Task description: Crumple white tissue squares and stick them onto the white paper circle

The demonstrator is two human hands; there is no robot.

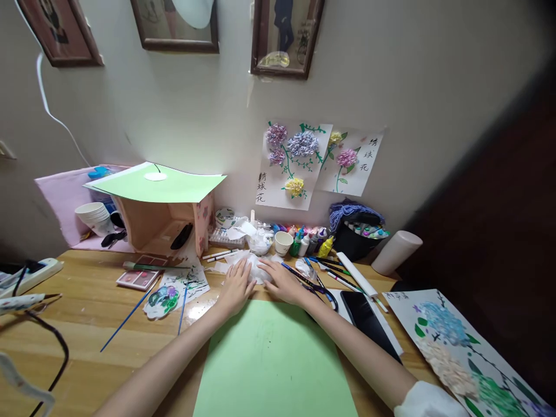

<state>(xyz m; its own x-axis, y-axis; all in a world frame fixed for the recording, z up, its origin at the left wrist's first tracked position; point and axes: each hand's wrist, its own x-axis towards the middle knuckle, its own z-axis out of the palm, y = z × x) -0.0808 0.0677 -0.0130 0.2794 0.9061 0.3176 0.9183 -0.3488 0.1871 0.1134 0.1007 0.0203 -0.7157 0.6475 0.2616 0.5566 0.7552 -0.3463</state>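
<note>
My left hand [236, 285] and my right hand [281, 280] meet at the far edge of a light green sheet of paper [273, 359]. Between them lies a crumpled white tissue [257, 270], cupped by the fingers of both hands from either side. The fingertips partly cover it. Just behind it stand a tissue-filled clear cup [260, 242] and a white paper cup [283, 243]. Black-handled scissors [319, 288] lie beside my right wrist. Left of my left hand is a paint-smeared palette [163, 300] with thin blue brushes [130, 319] near it.
Several paint bottles [304, 246] line the wall. At right are pens [334, 267], a white roll [397, 253], a phone [365, 318] and a flower picture [464, 353]. A pink box [204, 223] topped with green paper [182, 184] stands at left. A power strip [32, 275] sits far left.
</note>
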